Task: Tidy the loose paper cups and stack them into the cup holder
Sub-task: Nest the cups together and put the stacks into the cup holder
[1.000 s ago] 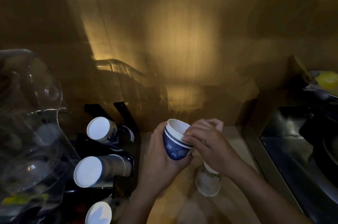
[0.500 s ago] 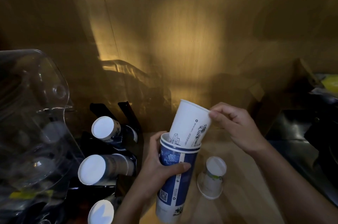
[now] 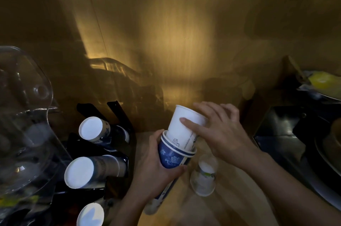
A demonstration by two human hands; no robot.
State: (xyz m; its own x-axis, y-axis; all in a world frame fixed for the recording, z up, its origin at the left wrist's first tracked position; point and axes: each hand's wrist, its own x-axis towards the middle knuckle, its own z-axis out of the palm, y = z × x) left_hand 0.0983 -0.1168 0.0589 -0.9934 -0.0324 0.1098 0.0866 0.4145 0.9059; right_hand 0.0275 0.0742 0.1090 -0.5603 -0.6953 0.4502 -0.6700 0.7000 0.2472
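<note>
My left hand point(image 3: 156, 176) grips a tall stack of blue-and-white paper cups point(image 3: 170, 159), mouth up and tilted. A white paper cup point(image 3: 181, 129) sits partly nested in the stack's top, bottom up. My right hand point(image 3: 217, 131) rests on this white cup, fingers spread over its side and base. Another cup point(image 3: 203, 177) stands upside down on the wooden counter just right of the stack. At the left, a black cup holder point(image 3: 118, 113) carries three rows of cups lying with white bases toward me point(image 3: 91, 128) point(image 3: 79, 172) point(image 3: 90, 215).
A clear plastic dome cover point(image 3: 24, 120) fills the left edge. A brown wooden wall point(image 3: 175, 41) stands behind the counter. On the right are a dark metal tray or sink point(image 3: 287, 133) and a dish with something yellow point(image 3: 324, 81).
The white cup has gone deeper into the blue stack. My right hand shifted from pinching its rim to lying over its side and base. The stack in my left hand is tilted more.
</note>
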